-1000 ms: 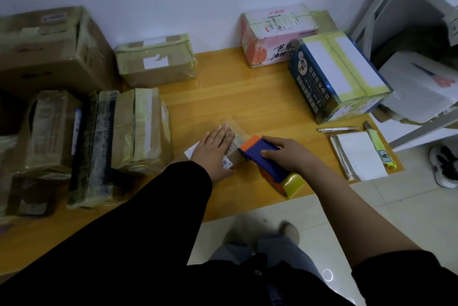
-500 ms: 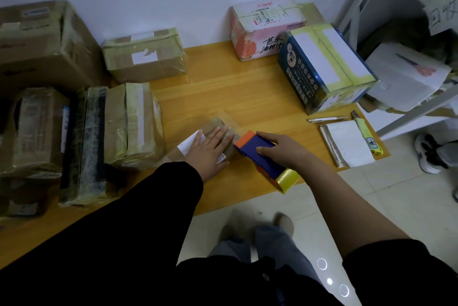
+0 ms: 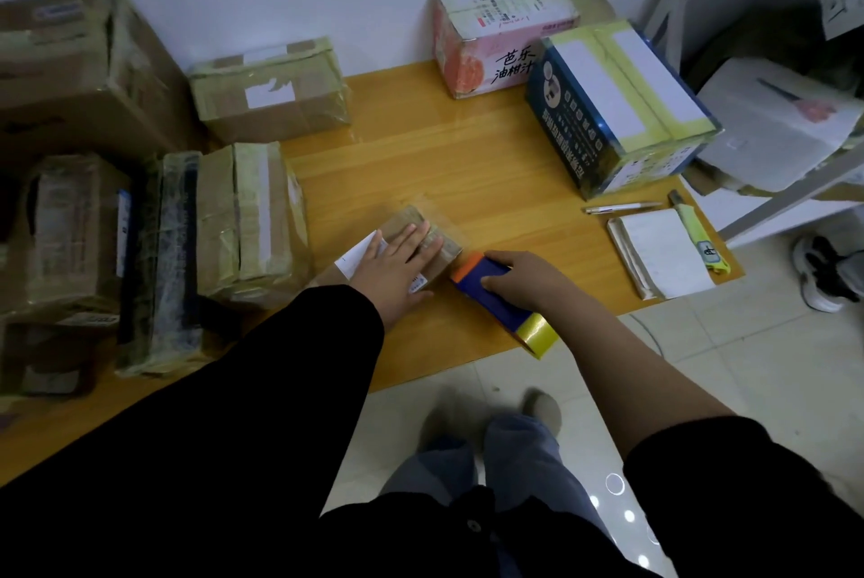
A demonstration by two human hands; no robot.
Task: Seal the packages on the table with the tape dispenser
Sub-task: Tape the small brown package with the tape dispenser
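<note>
Seen from the head camera, a small package (image 3: 444,245) wrapped in clear tape lies near the middle of the wooden table (image 3: 421,147), a little toward its front edge. The left hand (image 3: 397,271) lies flat on top of it, palm down, its fingers (image 3: 423,240) straight and close together, pointing toward 1 o'clock; a white label (image 3: 357,257) pokes out from under the hand at 9 o'clock. At the package's 4 o'clock corner sits the orange nose of the tape dispenser (image 3: 488,285), whose blue body runs back toward 5 o'clock and ends in a yellow tape roll (image 3: 537,334) that overhangs the table's front edge. The right hand (image 3: 530,285) grips the dispenser from above, fingers curled over its far side and thumb on its near side. Whether the nose actually touches the package cannot be told. At 9 o'clock from the package stands a row of taped brown parcels (image 3: 252,222), with a large carton (image 3: 70,63) behind them at 10 o'clock. A brown box (image 3: 271,86) stands against the wall at 11 o'clock, a pink and white box (image 3: 495,39) at 1 o'clock, and a blue box (image 3: 617,109) with yellow tape at 2 o'clock. At 3 o'clock lie a pen (image 3: 622,207), a notepad (image 3: 664,254) and a yellow-green cutter (image 3: 696,231), close together by the table's right edge.
</note>
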